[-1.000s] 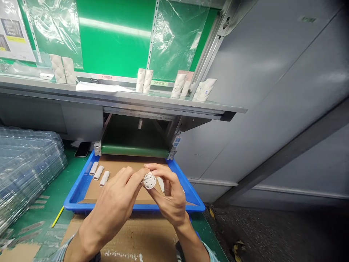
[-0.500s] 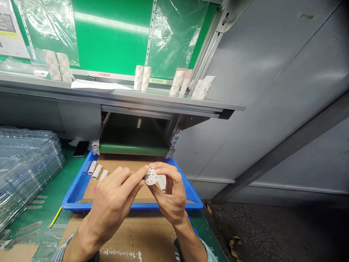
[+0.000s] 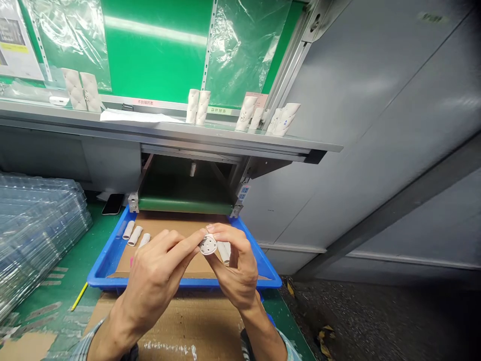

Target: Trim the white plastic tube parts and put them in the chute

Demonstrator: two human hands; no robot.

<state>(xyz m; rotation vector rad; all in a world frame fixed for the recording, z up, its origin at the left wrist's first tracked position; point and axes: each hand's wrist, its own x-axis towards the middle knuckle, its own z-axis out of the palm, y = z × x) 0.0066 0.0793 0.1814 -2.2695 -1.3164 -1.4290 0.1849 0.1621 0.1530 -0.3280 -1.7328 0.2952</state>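
Between my two hands is a small white cylinder [image 3: 208, 244], its round end with several small holes turned toward me. My left hand [image 3: 160, 268] grips it from the left with thumb and forefinger. On the other side, my right hand [image 3: 236, 265] is closed on the same piece, fingertips at its top and thumb underneath. The far part of the cylinder is hidden behind its end face and my fingers. Below and beyond lies a blue tray [image 3: 108, 258] lined with cardboard. Several white tubes [image 3: 135, 235] lie at its left, and white pieces [image 3: 224, 251] show partly behind my right hand.
A green conveyor belt [image 3: 184, 204] ends over the tray's far edge, carrying one white tube [image 3: 193, 169]. Stacked clear plastic trays [image 3: 41, 230], a phone [image 3: 112, 204] and a yellow stick [image 3: 79, 297] are at left. Above runs a metal shelf [image 3: 169, 131] with white cylinders standing on it.
The view has shifted very slightly. Both hands keep the same hold on the white cylinder, with almost no visible movement.
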